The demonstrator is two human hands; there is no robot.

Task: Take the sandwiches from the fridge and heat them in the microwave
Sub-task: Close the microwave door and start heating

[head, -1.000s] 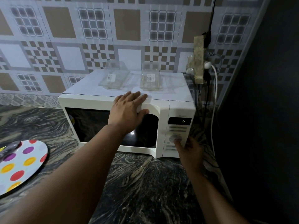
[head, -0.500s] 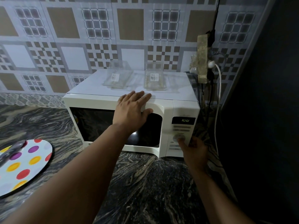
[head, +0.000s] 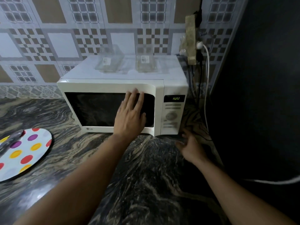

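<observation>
A white microwave (head: 110, 86) stands on the dark marble counter with its door closed and its dark window hiding the inside. Its display (head: 175, 98) glows with green digits above a round dial (head: 170, 115). My left hand (head: 130, 116) lies flat against the door window, fingers together and holding nothing. My right hand (head: 190, 147) hovers just below the control panel's lower right corner, fingers spread and empty. Two empty clear plastic containers (head: 110, 60) (head: 145, 60) rest on the microwave's top. No sandwiches are visible.
A polka-dot plate (head: 27, 151) with a grey utensil on it lies at the left of the counter (head: 146, 176). A power strip (head: 192, 39) with white and black cables hangs right of the microwave. A dark wall closes the right side.
My left hand slid down from the door's top edge onto the window. My right hand came off the dial and dropped below the panel. The display digits changed.
</observation>
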